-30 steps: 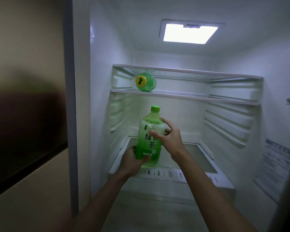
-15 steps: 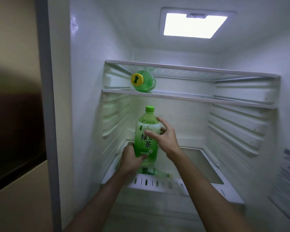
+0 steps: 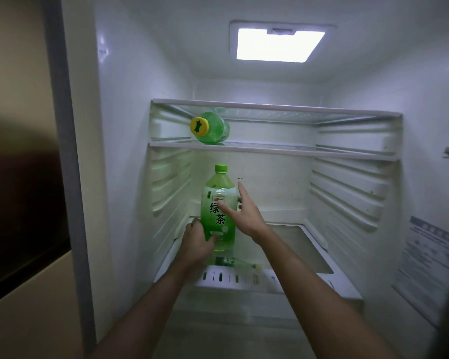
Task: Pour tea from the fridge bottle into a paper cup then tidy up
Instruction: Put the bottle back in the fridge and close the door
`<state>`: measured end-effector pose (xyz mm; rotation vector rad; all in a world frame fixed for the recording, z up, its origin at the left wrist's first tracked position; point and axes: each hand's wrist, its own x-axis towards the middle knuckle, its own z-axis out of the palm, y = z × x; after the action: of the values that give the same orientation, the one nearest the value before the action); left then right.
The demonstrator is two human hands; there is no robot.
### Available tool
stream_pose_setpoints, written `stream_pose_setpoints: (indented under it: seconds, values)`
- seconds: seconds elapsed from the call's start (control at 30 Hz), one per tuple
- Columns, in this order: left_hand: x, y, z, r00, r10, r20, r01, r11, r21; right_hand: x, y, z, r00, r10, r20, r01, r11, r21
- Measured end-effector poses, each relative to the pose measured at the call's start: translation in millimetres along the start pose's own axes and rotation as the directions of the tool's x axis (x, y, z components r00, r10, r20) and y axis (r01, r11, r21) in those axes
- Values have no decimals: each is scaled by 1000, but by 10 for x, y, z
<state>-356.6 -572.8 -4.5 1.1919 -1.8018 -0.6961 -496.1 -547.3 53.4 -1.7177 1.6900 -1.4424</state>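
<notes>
A tall green tea bottle point(image 3: 219, 203) with a green cap stands upright on the fridge's glass shelf point(image 3: 290, 242), toward its left side. My left hand point(image 3: 196, 244) wraps around the bottle's lower part from the left. My right hand point(image 3: 244, 211) is at its right side with fingers spread, the fingertips resting on the label. No paper cup is in view.
A second green bottle with a yellow cap point(image 3: 209, 128) lies on its side on the upper shelf point(image 3: 270, 149). The fridge's side walls are ribbed. A vented drawer cover point(image 3: 244, 279) sits below the glass shelf. A beige cabinet point(image 3: 24, 307) is at the left.
The bottle has moved deeper into the fridge and now stands on the glass shelf. My right hand has loosened from a grip to spread fingers.
</notes>
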Motion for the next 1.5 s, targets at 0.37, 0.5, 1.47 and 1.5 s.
stream_pose_setpoints:
  seconds: [0.37,0.5,1.47,1.5]
  values:
    - [-536,336,-421,980,124,157,-194,785,588,-834,-159,-205,958,280,68,-116,589,-800]
    - [-845,318,-543,969,129,209,-231,769,596,-1224,-377,-190,940,336,58,-137,527,-839]
    - [-2450,668,-1279,969,121,217,-241,662,709,-2938,-1196,-235,959,282,34,-115,495,-861]
    - [-2516,690,-1277,970,118,211,-236,663,711,-3000,-1206,-258,962,271,37,-105,491,-865]
